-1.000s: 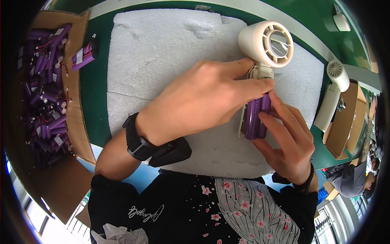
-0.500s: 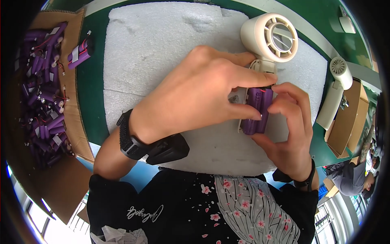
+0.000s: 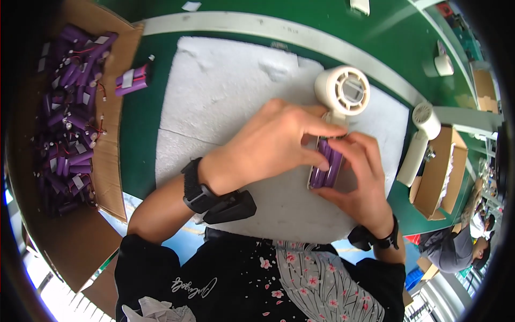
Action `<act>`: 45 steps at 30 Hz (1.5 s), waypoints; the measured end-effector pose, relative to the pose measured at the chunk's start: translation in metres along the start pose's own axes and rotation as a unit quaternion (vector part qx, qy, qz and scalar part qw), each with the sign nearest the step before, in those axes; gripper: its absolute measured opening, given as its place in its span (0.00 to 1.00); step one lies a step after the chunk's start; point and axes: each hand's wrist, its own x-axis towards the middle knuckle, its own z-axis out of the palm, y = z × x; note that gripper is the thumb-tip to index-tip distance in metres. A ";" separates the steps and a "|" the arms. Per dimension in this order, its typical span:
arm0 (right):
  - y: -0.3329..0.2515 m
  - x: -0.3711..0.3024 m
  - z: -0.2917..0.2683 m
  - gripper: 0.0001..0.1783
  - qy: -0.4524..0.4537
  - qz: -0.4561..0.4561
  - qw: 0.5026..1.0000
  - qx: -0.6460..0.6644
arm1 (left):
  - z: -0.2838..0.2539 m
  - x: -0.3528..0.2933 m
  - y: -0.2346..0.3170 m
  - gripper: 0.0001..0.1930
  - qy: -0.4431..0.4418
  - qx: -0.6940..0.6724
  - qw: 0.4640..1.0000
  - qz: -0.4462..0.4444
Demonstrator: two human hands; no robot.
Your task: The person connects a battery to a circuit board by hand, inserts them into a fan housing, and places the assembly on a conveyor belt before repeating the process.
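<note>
A cream handheld fan lies on the white foam sheet, round head away from me, its handle uncovered on top. A purple battery pack of two cells sits in the handle. My left hand reaches over from the left, closed about the handle. Its index finger is at the neck and its thumb presses on the left cell. On the right, my right hand is curled round the pack, thumb at the near end and index finger at the far end. Fingers hide the wiring between pack and neck.
The foam sheet covers the green table. At left stands a cardboard box of purple battery packs, a loose pack beside it. At right are another cream fan and a small cardboard box. A person sits beyond.
The whole view has shifted, showing more of the table's far side. My right index finger has come in over the pack's far end. My left hand keeps its place on the handle.
</note>
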 end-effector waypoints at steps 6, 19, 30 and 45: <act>-0.002 -0.007 0.003 0.43 0.013 -0.044 0.997 -0.057 | -0.004 -0.001 0.003 0.27 -0.070 -0.036 0.996 -0.050; 0.005 0.070 -0.023 0.32 0.191 0.015 0.945 -0.265 | -0.004 0.005 -0.020 0.27 0.187 0.070 0.980 -0.015; 0.041 -0.023 -0.095 0.32 0.211 0.145 0.883 -0.395 | -0.107 -0.018 -0.007 0.21 0.330 0.371 0.862 -0.099; 0.018 -0.036 -0.094 0.28 0.259 0.165 0.937 -0.165 | -0.160 -0.062 -0.016 0.11 0.322 0.166 0.897 -0.252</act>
